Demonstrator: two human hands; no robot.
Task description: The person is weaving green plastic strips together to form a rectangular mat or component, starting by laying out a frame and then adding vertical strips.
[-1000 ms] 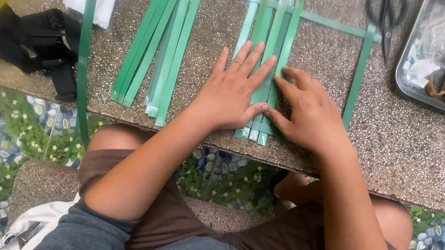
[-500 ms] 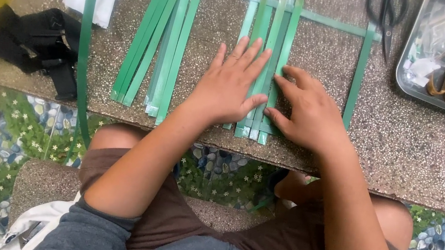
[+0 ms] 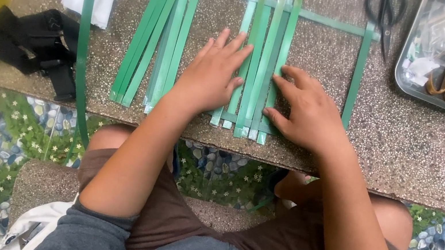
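While both hands pressed flat, fingers spread, on the woven green strips (image 3: 263,61) mid speckled stone table (image 3: 404,150): black cloth (image 3: 33,49) far left of them, left hand (image 3: 212,77), right hand (image 3: 308,111), metal tray (image 3: 408,81) far right. Floral tile floor (image 3: 216,170) below.

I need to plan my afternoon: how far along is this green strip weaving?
Early. Done: several upright strips lie side by side, crossed by one strip at the top. In hand: the left hand and right hand press them flat. Left: a loose pile of strips lies unwoven beside them.
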